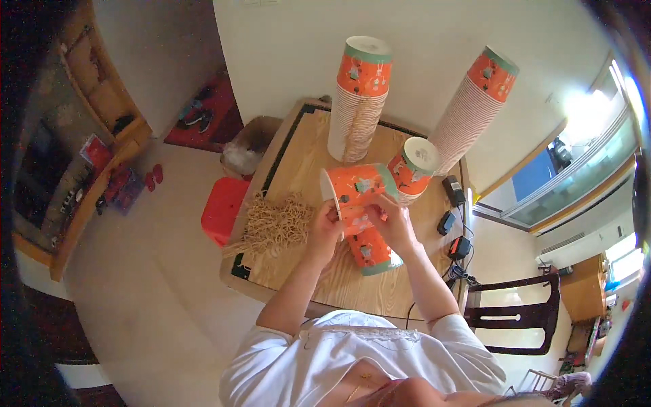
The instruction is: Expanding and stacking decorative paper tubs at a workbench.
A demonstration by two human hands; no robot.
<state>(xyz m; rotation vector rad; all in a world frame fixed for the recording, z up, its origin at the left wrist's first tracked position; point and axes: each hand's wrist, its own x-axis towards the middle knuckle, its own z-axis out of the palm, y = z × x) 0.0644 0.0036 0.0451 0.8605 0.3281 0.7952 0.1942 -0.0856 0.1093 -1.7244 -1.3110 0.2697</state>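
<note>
Between my hands, above the table, an orange paper bucket [357,184] with a green band at its base is tipped on its side, its white rim to the left. My left hand [327,227] has its fingers closed at the rim. My right hand [392,220] presses its fingers against the lower side near the base; what lies under those fingertips is hidden. Just below, a second orange bucket [373,249] lies on the table, partly covered by my hands. Beside my left hand spreads a tangled heap of tan cords [278,222].
A tall stack of upturned paper buckets [357,115] stands at the back, another stack [468,115] at the back right, and a shorter stack [415,166] nearer. Black power adapters [453,191] line the table's right edge. A red stool [224,209] and dark chair [515,315] flank the table.
</note>
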